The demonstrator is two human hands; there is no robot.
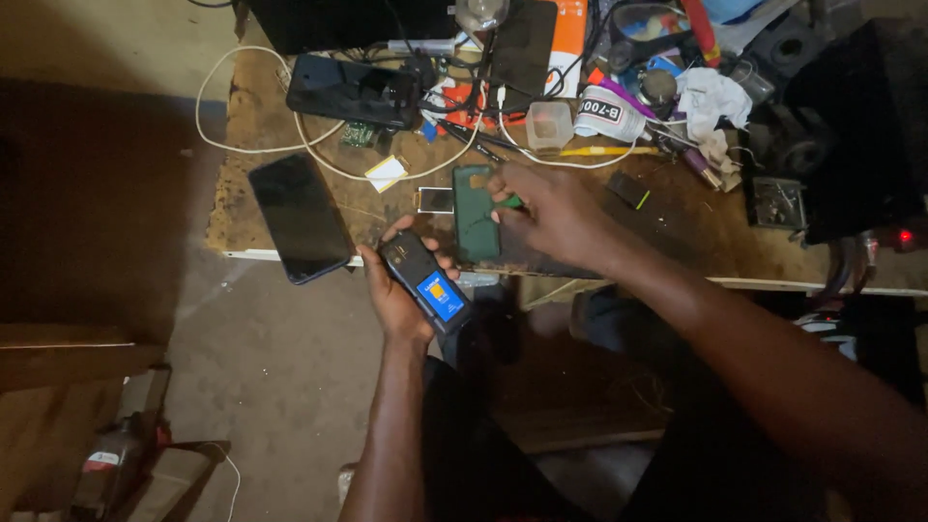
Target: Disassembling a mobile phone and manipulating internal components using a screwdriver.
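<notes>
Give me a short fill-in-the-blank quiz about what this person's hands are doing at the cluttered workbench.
1. The left hand holds a small phone whose open back shows a ____ battery.
2. The right hand rests on a dark ____ phone cover lying on the wooden bench.
3. A large black smartphone lies at the bench's ____ edge, overhanging it.

Missing words: blue; green; left

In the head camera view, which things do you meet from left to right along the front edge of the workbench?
Black smartphone lying flat → left hand holding a small phone with its back open → dark green phone cover → right hand → small black part.
</notes>
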